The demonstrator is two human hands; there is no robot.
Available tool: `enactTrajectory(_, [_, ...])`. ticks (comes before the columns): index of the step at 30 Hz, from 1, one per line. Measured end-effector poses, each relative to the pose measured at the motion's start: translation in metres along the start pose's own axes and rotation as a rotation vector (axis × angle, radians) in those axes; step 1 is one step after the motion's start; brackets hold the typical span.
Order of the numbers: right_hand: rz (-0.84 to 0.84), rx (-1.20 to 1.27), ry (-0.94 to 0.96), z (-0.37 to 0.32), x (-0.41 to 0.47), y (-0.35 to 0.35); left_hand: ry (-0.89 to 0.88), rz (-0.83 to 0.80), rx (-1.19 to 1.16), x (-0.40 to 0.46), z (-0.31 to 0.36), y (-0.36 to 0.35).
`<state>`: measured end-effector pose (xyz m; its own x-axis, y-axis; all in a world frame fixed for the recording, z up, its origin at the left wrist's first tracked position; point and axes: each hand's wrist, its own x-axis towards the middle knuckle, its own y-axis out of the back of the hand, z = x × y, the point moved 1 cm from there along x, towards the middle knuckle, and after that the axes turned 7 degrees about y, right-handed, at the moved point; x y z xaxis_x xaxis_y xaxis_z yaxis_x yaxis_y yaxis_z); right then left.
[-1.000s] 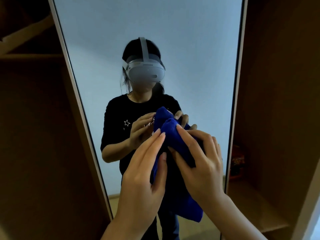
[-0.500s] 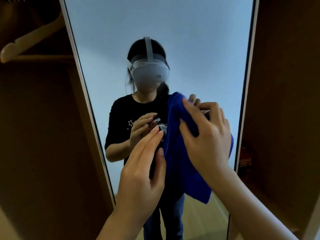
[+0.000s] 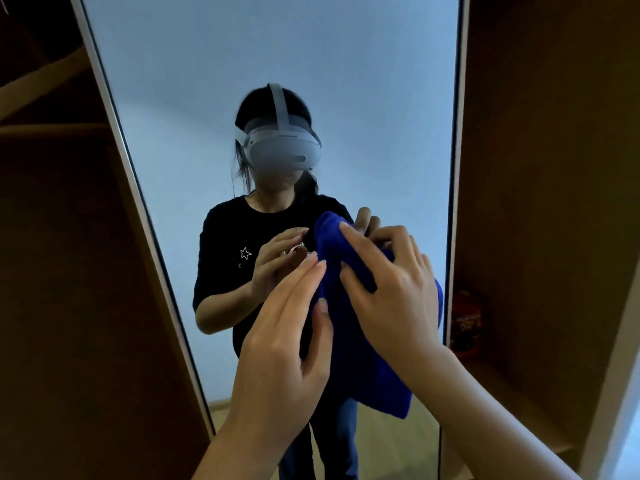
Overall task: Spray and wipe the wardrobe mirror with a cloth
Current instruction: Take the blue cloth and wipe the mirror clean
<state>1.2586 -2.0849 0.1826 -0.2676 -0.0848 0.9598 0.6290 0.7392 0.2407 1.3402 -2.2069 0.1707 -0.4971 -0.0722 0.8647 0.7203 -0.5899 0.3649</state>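
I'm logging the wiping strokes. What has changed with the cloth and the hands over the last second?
The right hand, gripping the blue cloth, lifted it up the mirror and slightly rightward half a second ago, then came partway back down. The left hand stayed beside the cloth's left edge, fingers straight, thumb against the fabric. The cloth was never let go and still hangs bunched from the right hand.
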Motion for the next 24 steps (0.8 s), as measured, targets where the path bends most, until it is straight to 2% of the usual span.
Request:
enactTrajectory(2, [0.001,0.0,0.01,0.006,0.004,0.003,0.004,-0.011,-0.013,0.003,-0.001,-0.005])
enactTrajectory(9, [0.158,0.044,-0.166,0.041,0.036,0.019,-0.034,-0.08,0.027,0.012,0.008,-0.024])
enactTrajectory(14, [0.073,-0.014,-0.014,0.039,0.033,0.018,-0.055,-0.078,-0.007,0.02,0.015,-0.037])
enactTrajectory(17, [0.15,0.014,-0.1,0.049,0.038,0.022,-0.069,-0.071,0.003,0.023,0.017,-0.042])
enactTrajectory(21, [0.065,-0.059,0.051,0.047,0.04,0.021,-0.083,-0.061,0.016,0.026,0.018,-0.046])
enactTrajectory(24, [0.119,-0.03,-0.014,0.051,0.044,0.022,-0.077,-0.048,0.016,0.03,0.018,-0.049])
